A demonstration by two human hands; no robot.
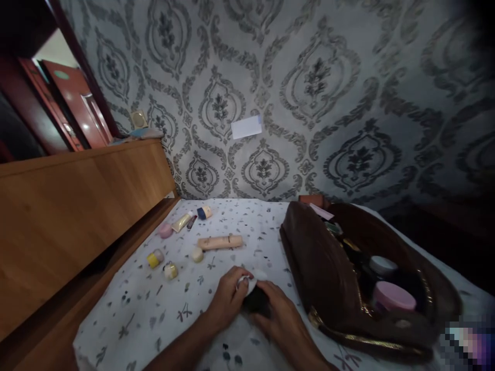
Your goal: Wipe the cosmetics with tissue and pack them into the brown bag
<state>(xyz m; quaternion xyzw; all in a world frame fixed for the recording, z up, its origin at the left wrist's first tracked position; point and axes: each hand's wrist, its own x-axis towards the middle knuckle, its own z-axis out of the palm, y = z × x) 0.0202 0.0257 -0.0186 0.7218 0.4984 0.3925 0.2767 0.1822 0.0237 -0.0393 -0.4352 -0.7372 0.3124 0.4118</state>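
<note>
Both my hands meet low in the middle of the view, on a white patterned bedsheet (135, 309). My left hand (228, 296) pinches a small white pad (249, 282) with its fingers closed. My right hand (278, 317) is wrapped round a small dark object (256, 304) that I cannot make out; the white pad touches its top. An open brown bag (320, 268) lies just right of my hands, with a pink-lidded jar (394, 297), a white-lidded jar (382, 265) and other small items inside.
Several small cosmetics lie on the sheet beyond my hands: a long beige tube (220, 242), a yellow pot (154, 257), a pink ball (165, 230), a blue-capped tube (204, 212). A wooden headboard (77, 216) runs along the left. Patterned wallpaper (309, 103) stands behind.
</note>
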